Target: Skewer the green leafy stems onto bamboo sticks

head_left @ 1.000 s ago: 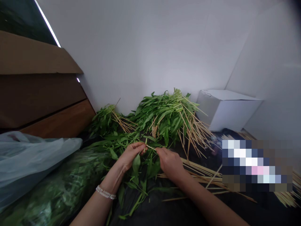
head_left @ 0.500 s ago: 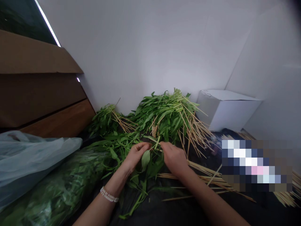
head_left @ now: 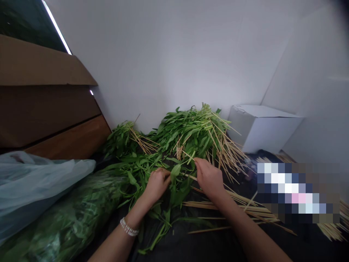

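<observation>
My left hand (head_left: 158,183), with a beaded bracelet at the wrist, is closed in a pinch beside a leafy green stem (head_left: 176,170). Its fingertips are partly hidden, but they seem to grip that stem at the leaf. To the right, my right hand (head_left: 209,176) pinches a thin wooden skewer (head_left: 187,155), which points up and left from the fingertips. A short pale-green stem end lies against the same fingers. Loose leafy greens (head_left: 178,193) lie below and between both hands.
Behind stands a heap of greens on skewers (head_left: 188,123), with a smaller bunch (head_left: 120,136) to its left. Loose skewers (head_left: 253,209) lie right. A plastic bag of greens (head_left: 73,214) is at left, cardboard (head_left: 46,69) above it. A white box (head_left: 272,131) stands back right.
My right hand has moved slightly right and up, away from the left. My left hand has turned and lowered a little. A skewer now shows beyond the right fingertips.
</observation>
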A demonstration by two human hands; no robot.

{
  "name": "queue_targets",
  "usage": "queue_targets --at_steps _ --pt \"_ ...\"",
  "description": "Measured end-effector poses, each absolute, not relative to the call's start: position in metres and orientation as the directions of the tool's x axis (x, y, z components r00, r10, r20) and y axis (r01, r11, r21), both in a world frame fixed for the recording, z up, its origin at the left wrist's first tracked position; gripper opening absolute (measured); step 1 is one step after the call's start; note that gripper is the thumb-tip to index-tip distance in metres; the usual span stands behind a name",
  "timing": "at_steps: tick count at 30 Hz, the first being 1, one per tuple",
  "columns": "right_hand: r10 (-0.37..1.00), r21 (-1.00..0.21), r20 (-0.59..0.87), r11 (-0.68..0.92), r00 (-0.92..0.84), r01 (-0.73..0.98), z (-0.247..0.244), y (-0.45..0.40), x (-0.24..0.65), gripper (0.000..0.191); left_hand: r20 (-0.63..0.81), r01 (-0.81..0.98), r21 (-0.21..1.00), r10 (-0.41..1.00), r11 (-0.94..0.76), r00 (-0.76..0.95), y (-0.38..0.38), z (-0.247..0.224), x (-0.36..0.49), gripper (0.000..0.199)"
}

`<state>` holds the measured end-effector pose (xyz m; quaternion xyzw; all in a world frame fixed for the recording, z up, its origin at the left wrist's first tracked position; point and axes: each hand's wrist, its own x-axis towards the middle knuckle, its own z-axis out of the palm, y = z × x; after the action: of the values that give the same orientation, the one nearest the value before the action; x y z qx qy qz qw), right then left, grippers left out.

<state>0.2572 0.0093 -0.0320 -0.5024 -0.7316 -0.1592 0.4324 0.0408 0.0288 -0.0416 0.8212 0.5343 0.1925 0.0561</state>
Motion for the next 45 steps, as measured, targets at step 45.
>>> queue_targets --at_steps 45 --pt "0.701 -0.073 0.597 0.531 -0.390 0.844 -0.042 -0.002 0.239 0.028 -0.076 -0.231 0.967 0.987 0.107 0.141 0.026 -0.014 0.036 0.035"
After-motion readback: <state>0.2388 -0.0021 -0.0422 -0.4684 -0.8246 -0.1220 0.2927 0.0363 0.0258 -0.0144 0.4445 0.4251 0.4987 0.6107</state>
